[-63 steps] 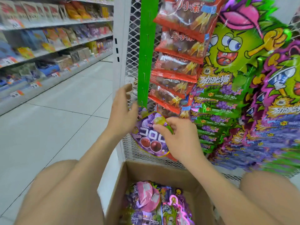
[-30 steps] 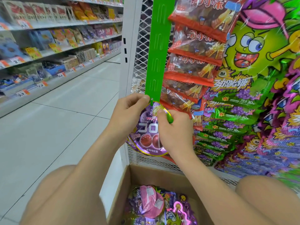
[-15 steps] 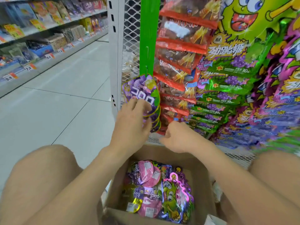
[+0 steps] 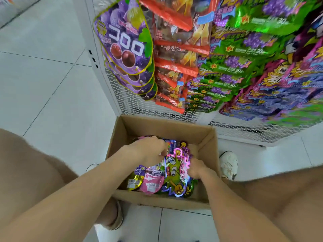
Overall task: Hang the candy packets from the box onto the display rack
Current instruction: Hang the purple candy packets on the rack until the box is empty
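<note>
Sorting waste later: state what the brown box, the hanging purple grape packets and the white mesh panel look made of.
Brown open-topped box: matt cardboard, with raw tan edges and folded corners. Purple grape candy packets: glossy plastic film, perhaps foil-backed, judging by glints and the gold rim. White mesh rack panel: probably painted metal, diamond openings like expanded sheet.

The left hand (image 4: pixel 148 151) curls down into the brown cardboard box (image 4: pixel 162 124) with its fingertips tucked under the palm, so whether they pinch anything cannot be told. Of the purple foil packet (image 4: pixel 172 144) beneath those fingers, only a corner shows. On the right hand (image 4: pixel 199 169), the fingertips vanish behind the green cartoon-faced foil packet (image 4: pixel 174 175). Well beyond the fingers, the purple grape gummy pouch (image 4: pixel 122 41) is cut off by the top edge. The magenta and purple foil packs (image 4: pixel 288 95) to their right are blurred.
</note>
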The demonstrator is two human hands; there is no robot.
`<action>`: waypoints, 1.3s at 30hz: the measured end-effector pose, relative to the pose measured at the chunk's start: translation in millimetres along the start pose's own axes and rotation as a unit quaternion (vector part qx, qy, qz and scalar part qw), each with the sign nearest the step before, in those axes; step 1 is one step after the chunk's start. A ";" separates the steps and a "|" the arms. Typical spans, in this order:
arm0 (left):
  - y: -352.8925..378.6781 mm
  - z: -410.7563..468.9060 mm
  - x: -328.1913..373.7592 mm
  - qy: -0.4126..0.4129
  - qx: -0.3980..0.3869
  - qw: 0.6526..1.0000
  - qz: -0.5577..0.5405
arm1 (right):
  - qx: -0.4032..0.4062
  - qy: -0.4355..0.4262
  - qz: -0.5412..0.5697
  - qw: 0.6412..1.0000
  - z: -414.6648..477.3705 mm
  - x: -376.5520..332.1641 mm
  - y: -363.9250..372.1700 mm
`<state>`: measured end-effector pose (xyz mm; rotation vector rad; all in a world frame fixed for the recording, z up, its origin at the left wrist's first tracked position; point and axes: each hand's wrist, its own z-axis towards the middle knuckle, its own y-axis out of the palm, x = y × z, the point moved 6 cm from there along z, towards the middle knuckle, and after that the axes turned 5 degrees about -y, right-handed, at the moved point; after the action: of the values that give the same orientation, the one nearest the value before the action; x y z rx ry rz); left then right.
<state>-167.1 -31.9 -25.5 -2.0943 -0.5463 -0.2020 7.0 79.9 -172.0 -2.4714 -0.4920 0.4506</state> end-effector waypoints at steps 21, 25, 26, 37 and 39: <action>-44.4 -22.0 -0.8 -0.053 0.132 0.990 0.014 | 0.092 -0.292 0.122 0.944 -82.4 -94.3 -126.8; -79.2 -46.4 14.9 0.024 0.183 0.976 -0.113 | 0.075 -0.326 0.056 0.941 -134.8 -121.9 -166.1; -87.6 -53.4 18.4 0.045 0.179 0.964 -0.189 | 0.081 -0.327 0.057 0.940 -146.4 -124.6 -176.3; -135.3 -86.8 43.4 0.111 0.211 0.870 -0.431 | 0.231 -0.358 0.170 0.889 -246.0 -115.3 -239.8; -141.3 -88.0 50.2 0.125 0.229 0.863 -0.432 | 0.258 -0.362 0.168 0.880 -254.0 -111.1 -241.3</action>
<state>-181.1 -23.6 147.7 -1.2181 -1.2144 -0.7625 -43.1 97.6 191.7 -1.7997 -0.1689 1.4675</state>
